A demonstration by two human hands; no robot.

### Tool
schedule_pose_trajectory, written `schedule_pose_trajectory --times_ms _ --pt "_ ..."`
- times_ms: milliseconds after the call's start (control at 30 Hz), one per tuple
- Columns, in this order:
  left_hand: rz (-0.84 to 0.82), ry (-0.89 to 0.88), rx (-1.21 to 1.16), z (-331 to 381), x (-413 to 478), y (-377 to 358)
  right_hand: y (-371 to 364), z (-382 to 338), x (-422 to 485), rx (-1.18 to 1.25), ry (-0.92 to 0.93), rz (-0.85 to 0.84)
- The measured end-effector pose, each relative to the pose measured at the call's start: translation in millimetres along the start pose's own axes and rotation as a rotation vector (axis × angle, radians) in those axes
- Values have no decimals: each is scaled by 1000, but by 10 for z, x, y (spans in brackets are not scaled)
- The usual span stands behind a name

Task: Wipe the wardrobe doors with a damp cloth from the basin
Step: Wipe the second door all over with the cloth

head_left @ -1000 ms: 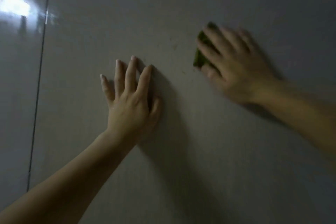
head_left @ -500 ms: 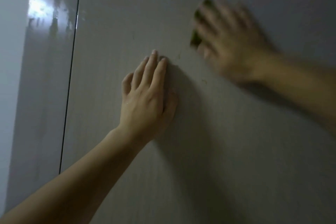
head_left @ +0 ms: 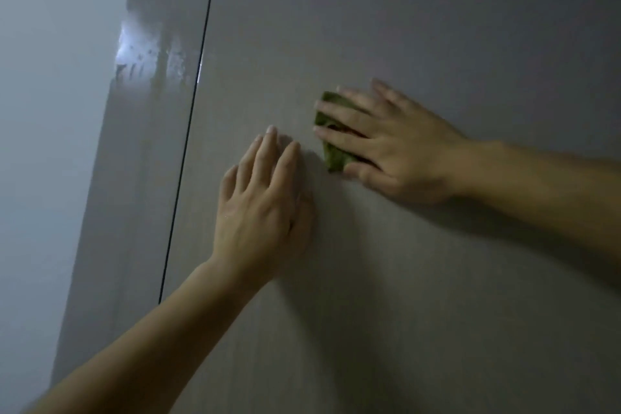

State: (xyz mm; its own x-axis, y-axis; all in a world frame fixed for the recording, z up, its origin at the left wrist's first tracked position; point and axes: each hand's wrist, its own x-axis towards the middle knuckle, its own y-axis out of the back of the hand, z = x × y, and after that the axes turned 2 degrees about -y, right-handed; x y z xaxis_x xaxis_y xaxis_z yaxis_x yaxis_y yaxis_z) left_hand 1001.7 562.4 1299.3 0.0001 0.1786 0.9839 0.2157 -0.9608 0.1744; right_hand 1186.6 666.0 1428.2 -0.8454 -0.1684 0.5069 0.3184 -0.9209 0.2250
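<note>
A grey wardrobe door fills most of the view. My right hand lies flat on it with straight fingers and presses a small green cloth against the panel; most of the cloth is hidden under the fingers. My left hand rests flat on the same door just below and left of the cloth, fingers straight and together, holding nothing.
A dark vertical gap separates this door from a narrower glossy panel on the left, which shows a bright reflection. Beyond that panel is a pale wall.
The view has shifted so the door gap sits further right. My right hand and the cloth moved up the door, then came down close beside my left hand.
</note>
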Motion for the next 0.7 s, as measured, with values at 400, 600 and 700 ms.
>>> schedule_pose_trajectory --times_ms 400,600,700 --pt "-69 66 -56 -768 6 150 11 -379 546 16 14 11" --pt "-61 168 -36 -1147 38 203 252 -61 1203 83 -511 57" --pt "-78 119 -52 -1321 -5 225 58 -670 1125 19 -122 55"
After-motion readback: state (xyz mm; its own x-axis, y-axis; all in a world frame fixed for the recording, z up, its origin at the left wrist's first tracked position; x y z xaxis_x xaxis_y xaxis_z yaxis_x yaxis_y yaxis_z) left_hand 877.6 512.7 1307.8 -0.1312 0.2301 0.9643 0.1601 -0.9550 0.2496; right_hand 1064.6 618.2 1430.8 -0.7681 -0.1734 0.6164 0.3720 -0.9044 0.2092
